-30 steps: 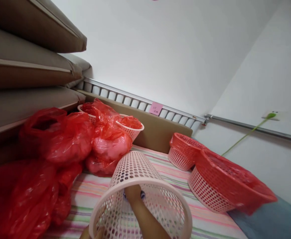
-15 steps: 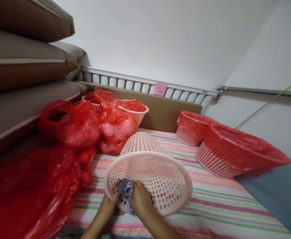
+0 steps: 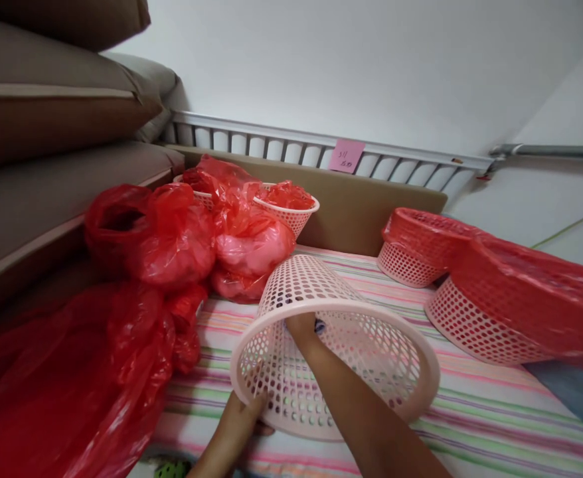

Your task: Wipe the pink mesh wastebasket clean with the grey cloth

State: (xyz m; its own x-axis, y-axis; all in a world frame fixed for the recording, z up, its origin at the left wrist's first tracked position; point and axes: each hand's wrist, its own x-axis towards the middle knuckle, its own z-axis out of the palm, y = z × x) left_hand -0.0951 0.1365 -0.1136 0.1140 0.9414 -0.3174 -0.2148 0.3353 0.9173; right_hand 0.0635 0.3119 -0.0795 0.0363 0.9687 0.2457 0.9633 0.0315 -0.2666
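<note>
A pale pink perforated plastic basket (image 3: 351, 307) lies on its side, its wide mouth facing me. My left hand (image 3: 252, 406) grips the lower left of its rim, thumb inside the mouth and fingers outside and below. My right hand (image 3: 301, 324) reaches deep into the basket, near its bottom. A small bit of bluish-purple cloth (image 3: 320, 326) shows beside that hand, and most of the cloth is hidden behind it. The fingers of my right hand are largely hidden too.
Red plastic bags (image 3: 172, 239) lie left, near baskets lined with red film. Two film-covered baskets (image 3: 481, 322) stand right on the striped sheet (image 3: 212, 398). Stacked cushions (image 3: 62, 179) rise at left. A pink note (image 3: 346, 155) hangs on the radiator (image 3: 251, 139).
My right hand has moved with the cloth from the basket's mouth to deep inside it. My left hand has left the cloth and holds the rim. The view has shifted somewhat.
</note>
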